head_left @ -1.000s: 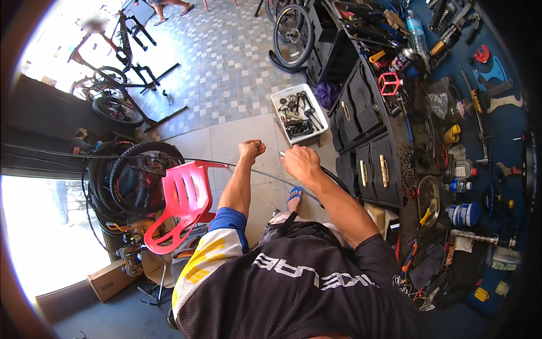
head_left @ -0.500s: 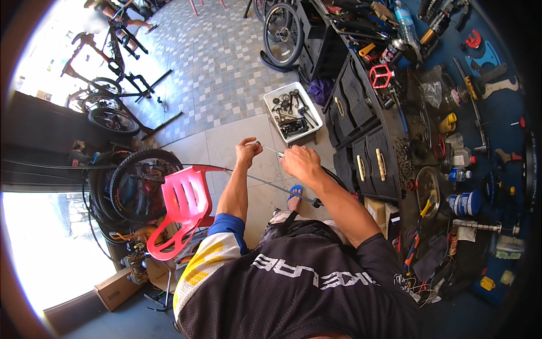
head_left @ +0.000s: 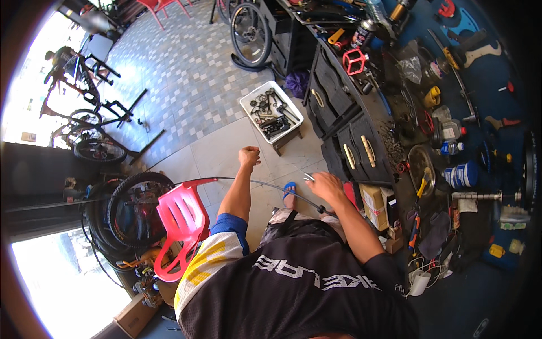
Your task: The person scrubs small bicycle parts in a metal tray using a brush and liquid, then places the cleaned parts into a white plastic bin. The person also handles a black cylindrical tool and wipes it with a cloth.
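My left hand [head_left: 249, 157] is out in front, its fingers pinched together; whatever sits between them is too small to make out. Lower and to the right, my right hand [head_left: 326, 187] is closed round a slim silver metal tool [head_left: 309, 177], whose thin tip points up and left toward my left hand. The hands are apart. A long black cable or hose [head_left: 262, 182] passes below both hands, with a round black piece [head_left: 321, 209] near its right end by my right forearm. Beyond the hands, a white tray [head_left: 244, 103] of loose metal bike parts stands on a low stool.
A pink plastic chair [head_left: 182, 217] stands left, beside stacked tires [head_left: 121, 212]. Along the right runs a workbench crowded with tools, bottles and a red pedal [head_left: 354, 61], above black drawers [head_left: 353, 150]. A bike frame on a stand [head_left: 93, 107] and a wheel [head_left: 251, 35] are farther off.
My right hand has drawn away to the right and back toward me with the silver tool, widening the gap between my hands. The whole view has turned a little.
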The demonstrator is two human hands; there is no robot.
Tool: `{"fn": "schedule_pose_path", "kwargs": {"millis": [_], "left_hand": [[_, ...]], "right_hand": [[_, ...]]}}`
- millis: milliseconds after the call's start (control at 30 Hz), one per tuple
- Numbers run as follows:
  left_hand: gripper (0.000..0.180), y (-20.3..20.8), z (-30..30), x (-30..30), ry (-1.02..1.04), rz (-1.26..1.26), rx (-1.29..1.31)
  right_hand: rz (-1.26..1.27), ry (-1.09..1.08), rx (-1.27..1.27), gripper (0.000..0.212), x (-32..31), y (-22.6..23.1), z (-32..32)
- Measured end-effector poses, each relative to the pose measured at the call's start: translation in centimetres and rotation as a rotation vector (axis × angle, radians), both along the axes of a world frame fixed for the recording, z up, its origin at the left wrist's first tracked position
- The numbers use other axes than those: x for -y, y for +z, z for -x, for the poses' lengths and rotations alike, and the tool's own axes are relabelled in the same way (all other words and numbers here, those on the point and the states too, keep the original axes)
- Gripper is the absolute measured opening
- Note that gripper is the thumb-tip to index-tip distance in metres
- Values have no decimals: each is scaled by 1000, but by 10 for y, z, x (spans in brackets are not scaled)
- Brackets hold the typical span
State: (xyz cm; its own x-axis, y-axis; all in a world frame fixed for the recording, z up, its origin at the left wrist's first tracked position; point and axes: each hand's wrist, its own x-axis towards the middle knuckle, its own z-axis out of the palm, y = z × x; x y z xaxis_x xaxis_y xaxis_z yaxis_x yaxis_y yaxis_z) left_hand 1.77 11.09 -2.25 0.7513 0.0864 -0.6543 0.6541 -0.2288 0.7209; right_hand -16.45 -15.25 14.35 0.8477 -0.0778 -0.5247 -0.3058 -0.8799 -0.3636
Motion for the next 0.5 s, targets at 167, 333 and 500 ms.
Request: {"fn": "schedule_pose_path", "kwargs": {"millis": [167,333,500], "left_hand": [[31,7,-43,41,7,-30,95],[47,11,-68,51,-37,-205,144],[39,17,-46,75,-120,-123,79]], "right_hand": [[71,-295,-176,40,68,-12,72],[103,-487,-70,46,102,-12,121],[-31,-593,208,44,127,3,155]]}}
